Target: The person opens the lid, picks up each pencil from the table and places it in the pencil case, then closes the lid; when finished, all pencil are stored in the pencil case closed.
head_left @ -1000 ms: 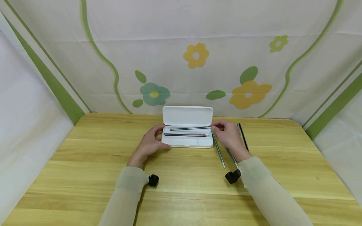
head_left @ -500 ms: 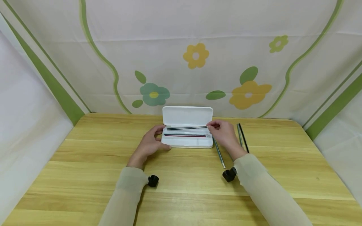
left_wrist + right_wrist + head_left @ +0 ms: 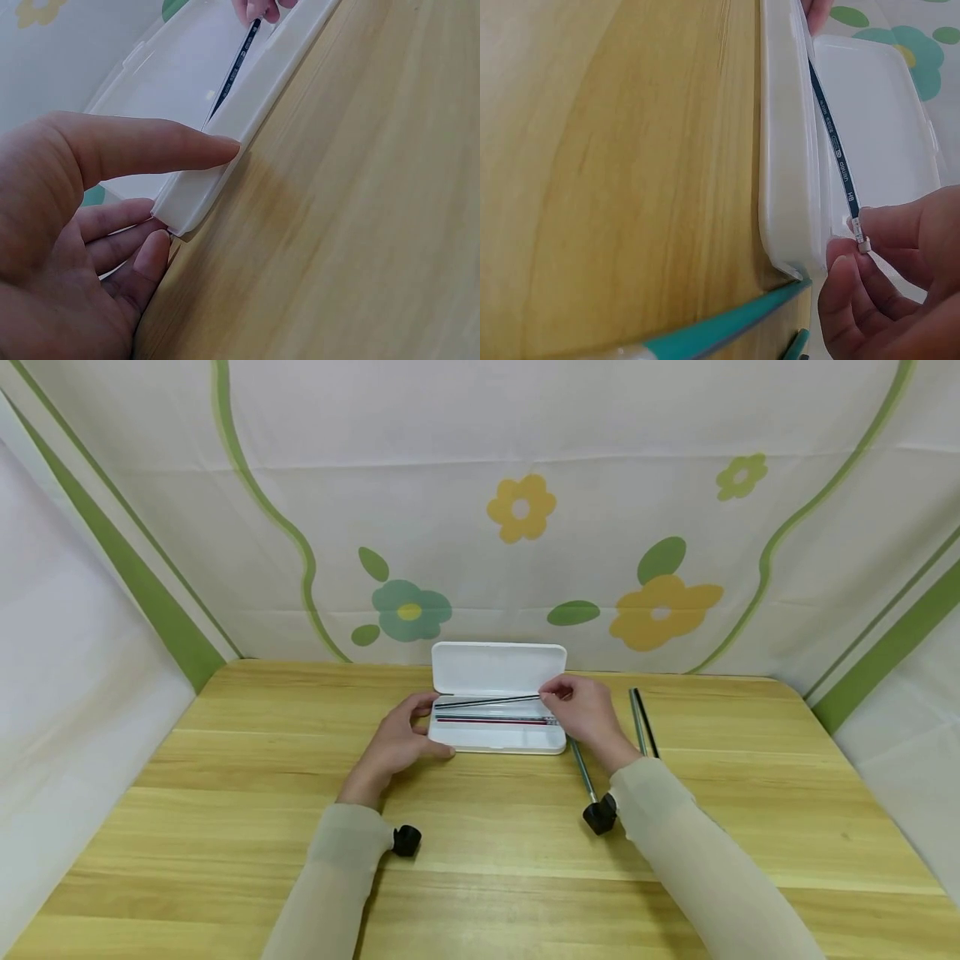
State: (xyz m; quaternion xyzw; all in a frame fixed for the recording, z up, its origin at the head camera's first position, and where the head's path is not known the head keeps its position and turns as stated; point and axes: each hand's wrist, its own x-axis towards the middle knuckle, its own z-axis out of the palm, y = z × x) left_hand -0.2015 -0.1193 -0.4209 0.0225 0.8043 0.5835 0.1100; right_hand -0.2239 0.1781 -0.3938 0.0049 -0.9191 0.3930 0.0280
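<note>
Apparently for steadiness, the left hand [image 3: 403, 742] holds the case's [image 3: 487, 744] left end in the head view, fingers spread around it; stored pencils [image 3: 491, 720] inside the case show only here. The left wrist view adds its thumb against the case's front wall. The right wrist view clarifies the right hand's [image 3: 930, 277] fingers pinching a dark pencil [image 3: 837, 150] by its eraser end, likely leaving its length clear across the case.
</note>
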